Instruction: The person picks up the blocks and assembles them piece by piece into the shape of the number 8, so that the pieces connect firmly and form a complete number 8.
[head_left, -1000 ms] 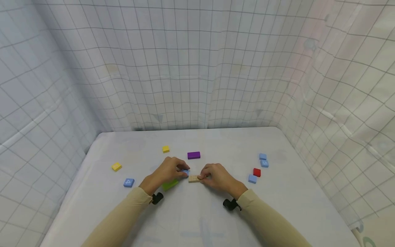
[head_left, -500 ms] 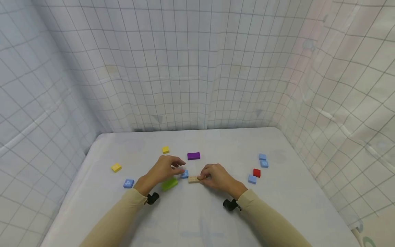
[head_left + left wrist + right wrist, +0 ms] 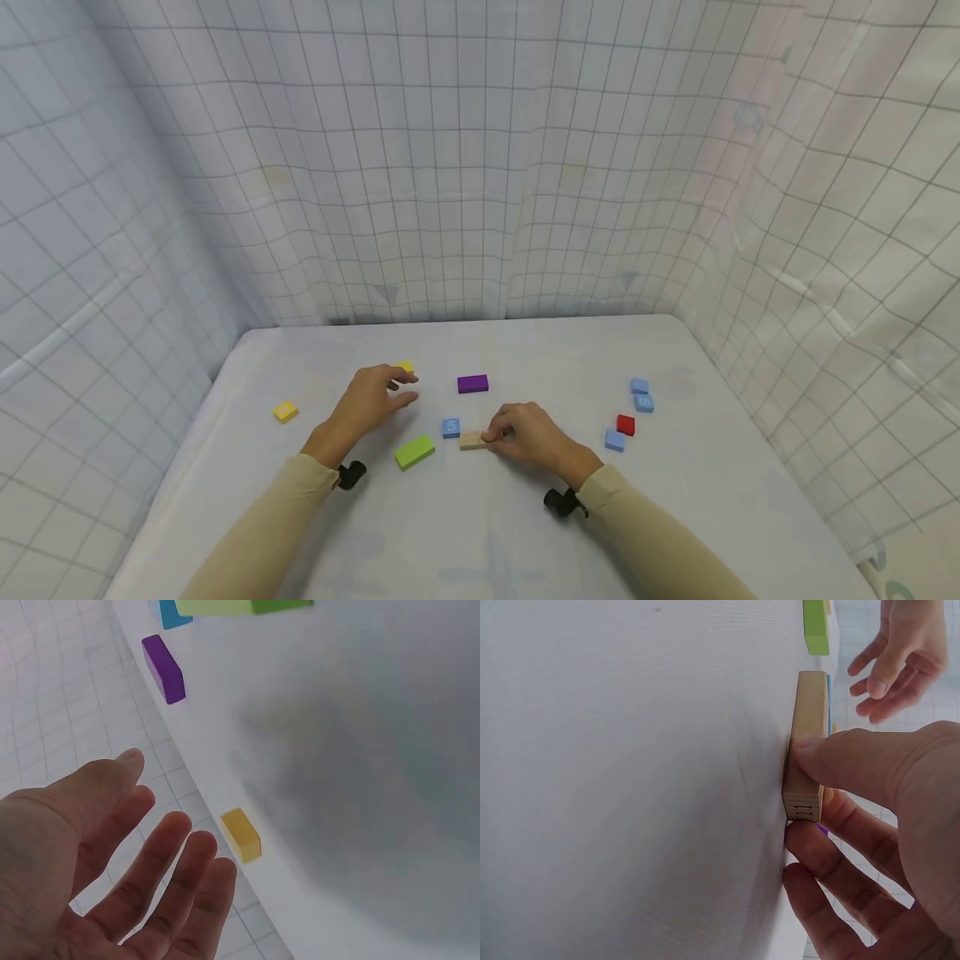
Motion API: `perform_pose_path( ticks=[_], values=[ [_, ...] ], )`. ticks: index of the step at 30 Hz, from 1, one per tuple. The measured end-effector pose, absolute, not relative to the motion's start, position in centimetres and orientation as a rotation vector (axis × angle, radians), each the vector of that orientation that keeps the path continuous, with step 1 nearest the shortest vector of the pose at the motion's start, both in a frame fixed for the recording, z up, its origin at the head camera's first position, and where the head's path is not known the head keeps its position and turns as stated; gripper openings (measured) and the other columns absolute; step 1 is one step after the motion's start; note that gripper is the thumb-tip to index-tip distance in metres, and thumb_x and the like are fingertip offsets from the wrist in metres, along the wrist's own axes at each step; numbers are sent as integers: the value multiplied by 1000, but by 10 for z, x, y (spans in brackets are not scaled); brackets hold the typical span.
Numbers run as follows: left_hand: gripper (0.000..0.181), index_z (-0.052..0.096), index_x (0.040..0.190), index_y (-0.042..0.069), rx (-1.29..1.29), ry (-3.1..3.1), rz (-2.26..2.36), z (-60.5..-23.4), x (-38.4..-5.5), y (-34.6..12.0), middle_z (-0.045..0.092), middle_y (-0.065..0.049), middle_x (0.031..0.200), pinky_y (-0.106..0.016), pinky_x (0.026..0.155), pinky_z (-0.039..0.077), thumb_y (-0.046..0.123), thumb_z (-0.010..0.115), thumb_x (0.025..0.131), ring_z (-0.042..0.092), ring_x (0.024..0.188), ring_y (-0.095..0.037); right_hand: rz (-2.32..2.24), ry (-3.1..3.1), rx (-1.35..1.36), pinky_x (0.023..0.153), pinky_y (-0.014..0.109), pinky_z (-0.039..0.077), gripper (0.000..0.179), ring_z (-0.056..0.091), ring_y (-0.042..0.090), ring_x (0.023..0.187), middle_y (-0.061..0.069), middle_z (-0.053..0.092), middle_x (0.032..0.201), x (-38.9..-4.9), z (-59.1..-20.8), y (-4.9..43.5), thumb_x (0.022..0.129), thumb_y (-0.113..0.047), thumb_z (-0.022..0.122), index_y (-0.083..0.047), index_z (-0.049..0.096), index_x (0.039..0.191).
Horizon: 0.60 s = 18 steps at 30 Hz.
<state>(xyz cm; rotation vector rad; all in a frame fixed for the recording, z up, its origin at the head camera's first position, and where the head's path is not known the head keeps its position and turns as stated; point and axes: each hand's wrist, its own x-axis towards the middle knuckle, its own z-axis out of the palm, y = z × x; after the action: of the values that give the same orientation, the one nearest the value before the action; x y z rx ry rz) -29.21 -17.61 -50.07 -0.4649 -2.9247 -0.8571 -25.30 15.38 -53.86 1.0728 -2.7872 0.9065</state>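
Observation:
My right hand (image 3: 528, 435) pinches the right end of a small wooden block (image 3: 472, 440) on the white table. In the right wrist view the thumb lies on one long side of that wooden block (image 3: 808, 727). Just left of it sits a blue block (image 3: 451, 427) marked with a 5. Farther left lies a lime green block (image 3: 415, 452), set at an angle. My left hand (image 3: 365, 408) hovers over the table with relaxed, spread fingers and nothing in them. Nearest its fingertips is a yellow block (image 3: 405, 366), partly hidden in the head view but plain in the left wrist view.
A purple block (image 3: 472, 384) lies behind the wooden one. Another yellow block (image 3: 286, 412) is at the left. On the right a red block (image 3: 626, 425) touches or nearly touches a blue block (image 3: 615, 440), with two more blue blocks behind. Grid-patterned curtains surround the table.
My left hand has let go of the blue block and moved left and away toward the yellow one, baring the blue and green blocks. My right hand keeps its hold on the wooden block.

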Motion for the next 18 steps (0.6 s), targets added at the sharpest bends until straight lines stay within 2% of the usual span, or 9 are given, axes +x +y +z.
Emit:
perform_pose_path(
  ticks=[4, 12, 18],
  values=[
    [31, 84, 133, 4, -439, -2925, -854, -498, -286, -196, 83, -20, 141, -59, 106, 66, 19, 87, 107, 80, 123, -42, 900, -2772, 1080, 92, 28, 68, 9, 82, 17, 103, 4, 88, 110, -254, -541, 155, 100, -4, 92, -10, 93, 106],
    [33, 85, 133, 4, -402, -2967, -796, -495, -264, -244, 82, -24, 138, -63, 101, 66, 23, 88, 106, 79, 123, -47, 898, -2777, 1066, 94, 29, 67, 8, 82, 16, 103, 3, 88, 110, -254, -542, 155, 100, -7, 93, -12, 93, 106],
    [37, 85, 131, 4, -385, -3050, -735, -499, -247, -277, 81, -28, 133, -69, 105, 63, 24, 92, 102, 76, 124, -50, 881, -2769, 1072, 94, 30, 67, 5, 82, 17, 103, 3, 88, 110, -253, -542, 154, 101, -8, 92, -12, 93, 104]
  ],
)
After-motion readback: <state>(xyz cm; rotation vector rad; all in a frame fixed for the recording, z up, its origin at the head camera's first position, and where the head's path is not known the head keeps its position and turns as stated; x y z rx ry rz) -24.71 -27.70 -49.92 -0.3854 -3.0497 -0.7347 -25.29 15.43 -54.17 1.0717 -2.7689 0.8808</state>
